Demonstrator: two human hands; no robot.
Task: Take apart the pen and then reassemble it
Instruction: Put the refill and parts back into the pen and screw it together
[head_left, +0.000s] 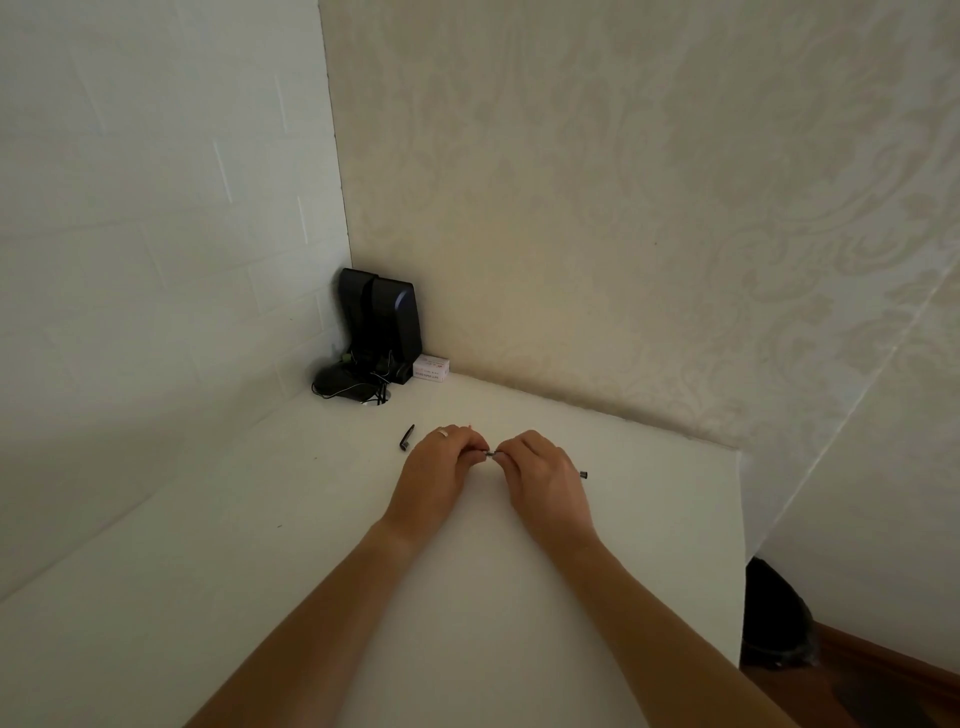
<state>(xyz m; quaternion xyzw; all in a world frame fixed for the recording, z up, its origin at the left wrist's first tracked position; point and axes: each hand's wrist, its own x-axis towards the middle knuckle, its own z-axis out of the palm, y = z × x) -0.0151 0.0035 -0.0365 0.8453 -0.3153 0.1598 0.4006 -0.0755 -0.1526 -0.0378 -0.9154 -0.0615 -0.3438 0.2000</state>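
Observation:
Both my hands meet over the white table (311, 571) and pinch a thin pen (492, 454) between them. My left hand (441, 467), with a ring on one finger, grips the pen's left end. My right hand (545, 478) closes around the barrel, whose dark far end (583, 474) sticks out past the right side of that hand. Only a short dark stretch of the pen shows between the fingertips. A black pen cap (407, 438) with a clip lies on the table to the left of my left hand, apart from it.
Two black speakers (382, 322) with tangled cables (348, 387) stand in the back corner, beside a small white box (431, 368). Walls close the table at left and back. The table's right edge (742, 545) drops off to the floor, where a dark object (776, 618) sits.

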